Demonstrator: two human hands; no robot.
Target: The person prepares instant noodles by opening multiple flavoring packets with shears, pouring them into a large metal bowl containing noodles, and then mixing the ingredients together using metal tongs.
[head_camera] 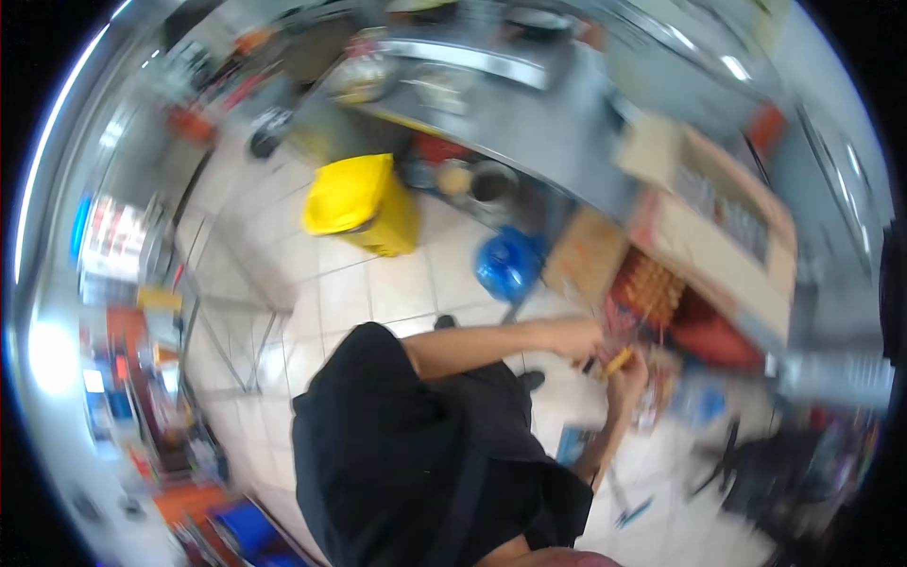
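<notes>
My right hand [631, 377] grips a small yellow object [618, 361]; blur hides what it is. Close beside it, my left hand [577, 338] has its fingers curled, and I cannot tell whether they hold anything. A small dark item [588, 365] shows just below the left hand. Beyond both hands, under the counter, are a stack of orange-brown ridged items [648, 283] and a red bag or cloth [716, 337].
A cardboard box [730, 244] sits on the metal counter [524, 127]; another carton [584, 251] stands beneath. A blue water jug [506, 266] and a yellow bin [393, 220] are on the tiled floor [397, 283]. A black chair [765, 461] stands at right.
</notes>
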